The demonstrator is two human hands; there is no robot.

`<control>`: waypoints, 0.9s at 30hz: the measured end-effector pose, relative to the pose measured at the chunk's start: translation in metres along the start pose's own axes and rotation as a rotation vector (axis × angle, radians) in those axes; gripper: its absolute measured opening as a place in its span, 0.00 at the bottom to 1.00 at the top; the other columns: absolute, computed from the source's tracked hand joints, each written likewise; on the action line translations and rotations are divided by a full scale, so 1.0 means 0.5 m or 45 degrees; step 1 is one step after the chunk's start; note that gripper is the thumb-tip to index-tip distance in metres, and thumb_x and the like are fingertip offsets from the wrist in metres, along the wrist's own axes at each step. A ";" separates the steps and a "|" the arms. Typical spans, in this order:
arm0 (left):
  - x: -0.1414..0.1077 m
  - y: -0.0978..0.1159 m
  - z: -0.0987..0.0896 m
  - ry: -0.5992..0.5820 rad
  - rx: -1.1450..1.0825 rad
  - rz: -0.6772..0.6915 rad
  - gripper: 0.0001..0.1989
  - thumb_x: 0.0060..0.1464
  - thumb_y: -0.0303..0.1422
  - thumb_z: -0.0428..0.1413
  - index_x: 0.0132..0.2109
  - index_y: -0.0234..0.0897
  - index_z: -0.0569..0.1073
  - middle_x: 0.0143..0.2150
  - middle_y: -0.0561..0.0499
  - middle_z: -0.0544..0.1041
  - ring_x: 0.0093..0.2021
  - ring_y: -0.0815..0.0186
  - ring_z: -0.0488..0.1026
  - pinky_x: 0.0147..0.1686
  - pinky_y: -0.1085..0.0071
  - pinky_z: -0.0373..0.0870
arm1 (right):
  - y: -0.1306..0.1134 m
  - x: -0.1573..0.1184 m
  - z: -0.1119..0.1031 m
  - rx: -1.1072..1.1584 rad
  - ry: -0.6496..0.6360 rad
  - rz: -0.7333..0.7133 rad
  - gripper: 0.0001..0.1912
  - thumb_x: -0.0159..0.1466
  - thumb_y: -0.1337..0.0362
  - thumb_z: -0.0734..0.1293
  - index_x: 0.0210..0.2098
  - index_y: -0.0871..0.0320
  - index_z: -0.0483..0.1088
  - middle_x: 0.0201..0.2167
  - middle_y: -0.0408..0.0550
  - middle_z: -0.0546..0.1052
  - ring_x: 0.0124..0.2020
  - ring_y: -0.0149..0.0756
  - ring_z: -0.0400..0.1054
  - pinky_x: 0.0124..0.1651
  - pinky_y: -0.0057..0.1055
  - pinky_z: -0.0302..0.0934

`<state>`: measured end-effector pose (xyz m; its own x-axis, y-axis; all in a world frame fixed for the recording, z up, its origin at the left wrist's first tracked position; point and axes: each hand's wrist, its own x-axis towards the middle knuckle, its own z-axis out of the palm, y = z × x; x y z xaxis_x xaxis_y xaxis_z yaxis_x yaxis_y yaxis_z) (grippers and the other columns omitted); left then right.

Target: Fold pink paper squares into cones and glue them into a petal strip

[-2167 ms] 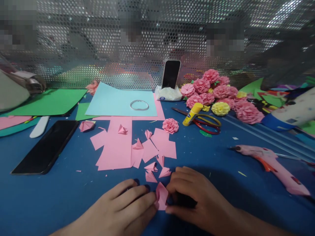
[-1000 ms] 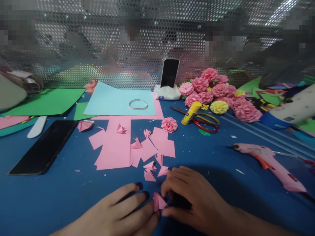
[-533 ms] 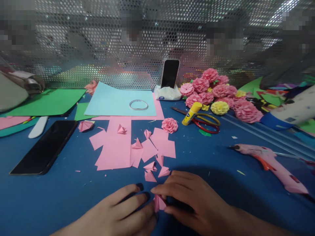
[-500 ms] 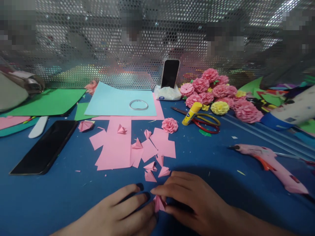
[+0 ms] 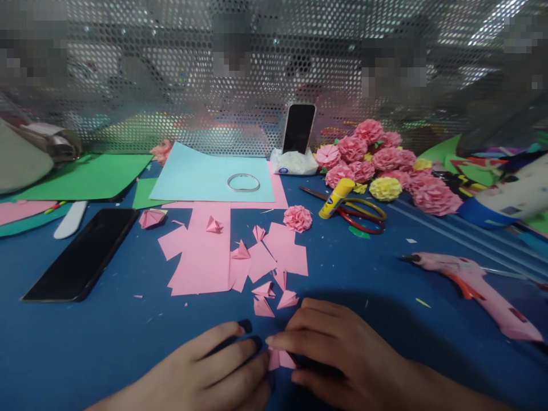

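A small folded pink paper piece (image 5: 280, 359) lies between my two hands near the front of the blue table. My left hand (image 5: 214, 365) rests at its left edge, fingers closed together on it, the thumb hidden. My right hand (image 5: 338, 348) has its index finger on the upper edge of the piece, the other fingers curled and the thumb to the right. Just beyond my hands lie several folded pink pieces, one of them a pointed piece (image 5: 288, 299). Flat pink sheets (image 5: 205, 257) are spread behind them.
A dark phone (image 5: 81, 257) lies left; a pink glue gun (image 5: 479, 285) lies right. Scissors (image 5: 368, 217), a yellow glue stick (image 5: 337, 198), paper flowers (image 5: 385, 154) and a light blue sheet (image 5: 205, 177) are farther back. A phone (image 5: 298, 128) stands against the tissue pack (image 5: 293, 162).
My right thumb has moved slightly away from the folded piece, which now looks flatter and wider. The view has shifted slightly, so the table items appear a little farther right.
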<state>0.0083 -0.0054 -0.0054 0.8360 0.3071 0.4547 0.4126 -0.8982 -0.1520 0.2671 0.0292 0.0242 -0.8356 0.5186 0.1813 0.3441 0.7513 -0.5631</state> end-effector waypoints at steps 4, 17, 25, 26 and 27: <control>-0.007 0.001 0.003 0.133 -0.001 0.014 0.17 0.69 0.22 0.47 0.48 0.41 0.79 0.47 0.57 0.80 0.46 0.69 0.75 0.66 0.65 0.59 | 0.008 0.000 0.003 -0.076 0.013 -0.048 0.11 0.73 0.63 0.60 0.50 0.56 0.73 0.37 0.46 0.78 0.39 0.34 0.70 0.48 0.32 0.61; -0.004 0.001 -0.008 0.082 -0.025 -0.080 0.15 0.69 0.24 0.48 0.47 0.43 0.79 0.44 0.61 0.81 0.45 0.72 0.75 0.69 0.66 0.49 | 0.006 -0.006 0.021 -0.392 0.083 -0.149 0.08 0.71 0.65 0.63 0.47 0.55 0.72 0.34 0.42 0.75 0.32 0.32 0.63 0.38 0.30 0.57; -0.006 -0.003 -0.019 -0.109 0.025 0.068 0.16 0.70 0.26 0.46 0.51 0.47 0.77 0.58 0.63 0.75 0.55 0.71 0.69 0.57 0.72 0.68 | -0.004 -0.004 0.026 -0.511 0.080 -0.158 0.07 0.72 0.65 0.62 0.47 0.55 0.72 0.33 0.40 0.74 0.32 0.34 0.62 0.35 0.34 0.53; -0.007 -0.003 -0.019 -0.114 0.021 0.072 0.16 0.70 0.26 0.46 0.51 0.47 0.76 0.58 0.63 0.75 0.56 0.70 0.69 0.56 0.71 0.68 | -0.009 -0.005 0.027 -0.563 0.079 -0.157 0.08 0.72 0.65 0.61 0.47 0.56 0.72 0.32 0.41 0.74 0.31 0.35 0.62 0.34 0.35 0.52; -0.008 -0.003 -0.019 -0.112 0.012 0.075 0.16 0.70 0.26 0.46 0.51 0.46 0.77 0.58 0.63 0.75 0.56 0.70 0.69 0.56 0.71 0.69 | -0.014 -0.007 0.029 -0.612 0.094 -0.163 0.09 0.73 0.65 0.60 0.47 0.57 0.72 0.30 0.41 0.74 0.30 0.35 0.61 0.33 0.36 0.51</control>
<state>0.0009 -0.0083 0.0016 0.8874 0.2804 0.3659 0.3646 -0.9126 -0.1849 0.2612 0.0164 0.0158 -0.8574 0.4246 0.2910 0.4140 0.9047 -0.1004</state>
